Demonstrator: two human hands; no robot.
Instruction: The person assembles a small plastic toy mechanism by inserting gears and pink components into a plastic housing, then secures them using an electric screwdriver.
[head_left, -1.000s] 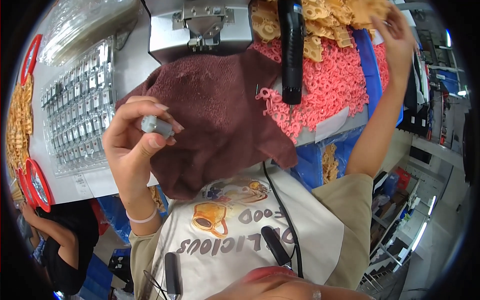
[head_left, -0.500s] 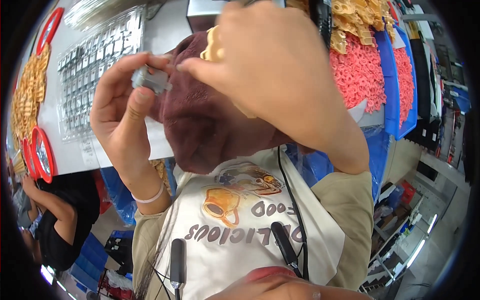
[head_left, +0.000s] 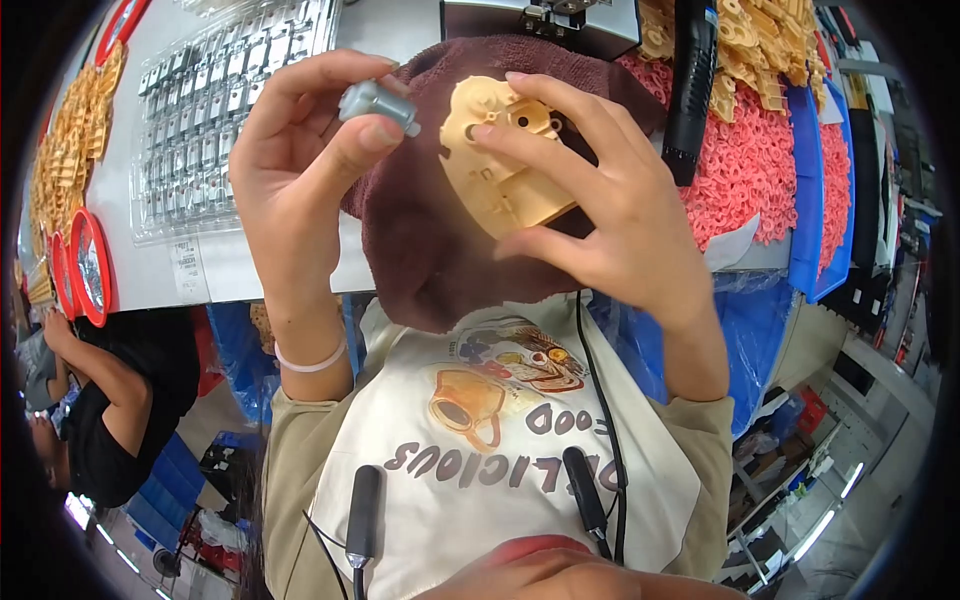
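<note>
pinching a small grey motor-like cylinder (head_left: 375, 104) in a narrow grip between thumb and fingertips of the left hand (head_left: 292, 175), above the upper left edge of a maroon cloth towel (head_left: 430, 275). holding a flat yellow plastic housing with moulded holes and ribs (head_left: 492, 195) in the right hand (head_left: 630, 200), with the grip spread wide from upper edge to lower edge, over the middle of the same towel; cannot tell whether touching the cloth or just above it. could lose the cylinder through too light or off-centre a pinch on smooth round sides, and then chase it along a fold toward the front edge of the white counter (head_left: 228, 268). could tip or twist the housing by pressing harder with one fingertip than with the thumb, more so on soft, rumpled cloth. could drag the towel forward by leaning on the part nearest the front edge. could bump the black cylindrical tool (head_left: 690, 90) near the towel's upper right corner by swinging the right hand outward, or scatter loose pink plastic rings (head_left: 745, 185) heaped toward the counter's right edge. could jolt the clear plastic tray of small metal parts (head_left: 141, 215) by a careless backward move of the left hand.
</note>
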